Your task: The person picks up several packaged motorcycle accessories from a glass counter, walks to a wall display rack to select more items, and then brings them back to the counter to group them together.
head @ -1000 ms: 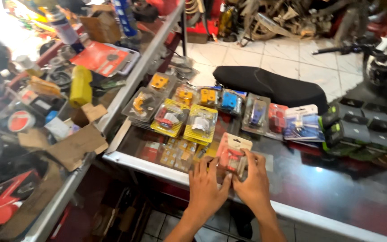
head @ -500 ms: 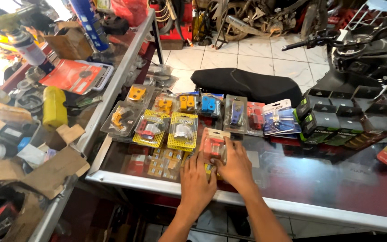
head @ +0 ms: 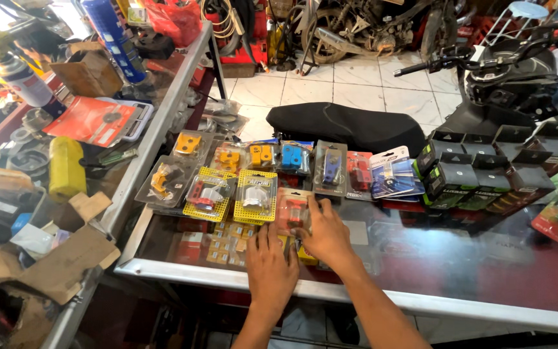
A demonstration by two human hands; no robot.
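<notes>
Glass counter (head: 460,271): pink-backed blister pack (head: 293,211) with a red part, lying flat near the front edge, just right of a yellow-backed pack (head: 256,196) in the row of carded parts. Right hand (head: 326,236) rests on the pack's right edge, fingers together, thumb apparently under the card, though the grip is hard to make out; left hand (head: 270,266) lies flat on the glass, fingers spread loosely, tips touching the pack's lower edge. Behind the row: black motorcycle seat (head: 347,126), black boxes (head: 479,174) to the right
</notes>
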